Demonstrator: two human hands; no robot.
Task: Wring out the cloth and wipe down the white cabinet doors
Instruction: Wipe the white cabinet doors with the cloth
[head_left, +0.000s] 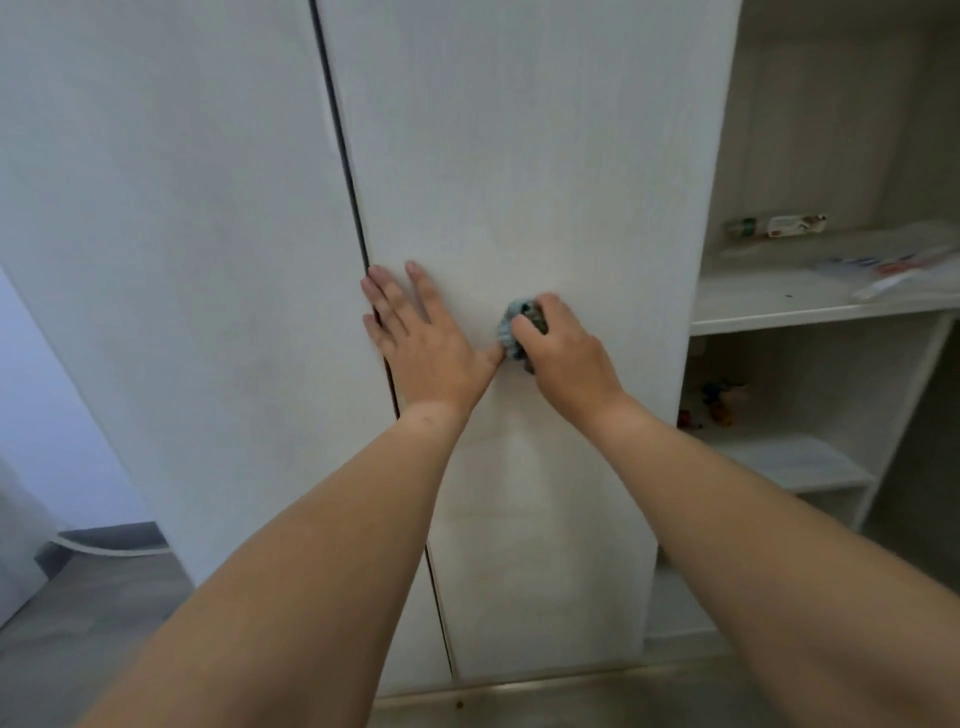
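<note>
Two white cabinet doors fill the view, the left door (182, 234) and the right door (545, 156), split by a dark vertical gap. My left hand (421, 338) lies flat on the right door close to the gap, fingers straight and spread. Just to its right, my right hand (561, 348) grips a bunched blue-grey cloth (511, 325) and holds it against the same door. Most of the cloth is hidden under my fingers.
Open white shelves (810, 306) stand to the right, holding a tube-like packet (774, 227) and plastic wrappers (904, 265); small colourful items (719, 402) sit on a lower shelf. Grey floor (78, 623) lies at the lower left.
</note>
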